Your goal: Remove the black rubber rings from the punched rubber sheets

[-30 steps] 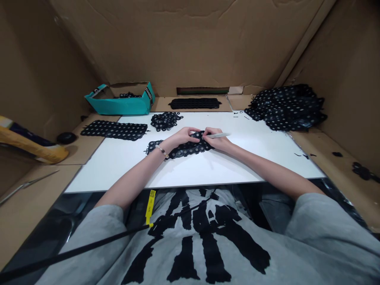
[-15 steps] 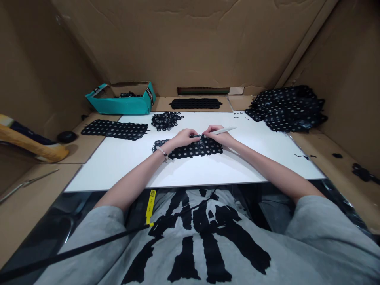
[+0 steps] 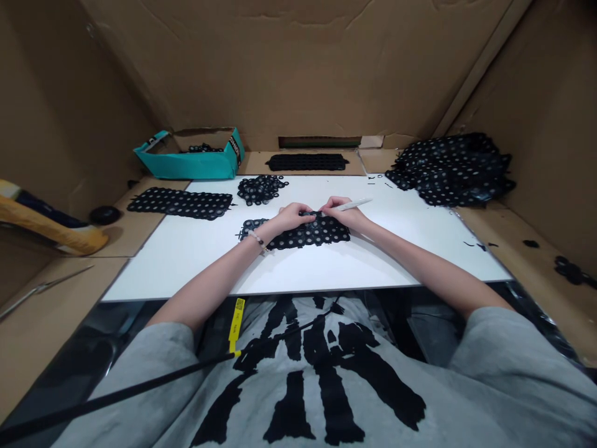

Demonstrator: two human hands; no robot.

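A black sheet with rows of round pale holes (image 3: 308, 236) lies flat on the white board (image 3: 373, 267) in front of me. My left hand (image 3: 293, 216) rests over its far edge, thumb and fingers pinched on the sheet there. Close beside it, at the same edge, my right hand (image 3: 344, 210) grips a white pen-shaped tool (image 3: 357, 204). The tool's rear end points up and to the right. Its tip and whatever lies between the fingertips are hidden by the fingers.
Loose black rings (image 3: 261, 190) form a pile behind the sheet. Another perforated sheet (image 3: 181, 203) lies left, near a teal box (image 3: 191, 167). A black stack (image 3: 306, 162) sits at the back, a heap of sheets (image 3: 452, 171) at right. Tweezers (image 3: 44, 288) lie far left.
My right hand has shifted very slightly to the right along the sheet's far edge, still gripping the white tool. My left hand has barely moved.
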